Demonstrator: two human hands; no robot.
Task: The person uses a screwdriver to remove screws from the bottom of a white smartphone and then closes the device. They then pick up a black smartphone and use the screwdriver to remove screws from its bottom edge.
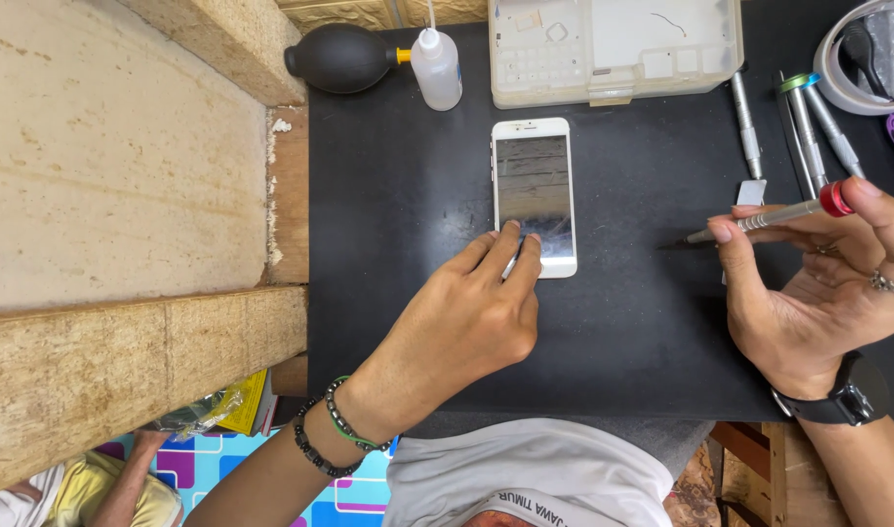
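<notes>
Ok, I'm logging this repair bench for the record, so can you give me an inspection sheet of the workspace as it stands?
Surface: black mat on a wooden bench.
Job's things: white phone lying face up; screwdriver with red cap.
Clutter: black rubber air blower, small squeeze bottle, clear parts tray, spare screwdrivers, tape roll.
Hands: left hand touches the phone's lower end with its fingertips; right hand holds the screwdriver above the mat.
Cables: nothing seen.
Surroundings: yellow packet and patterned floor mat below the bench.
</notes>
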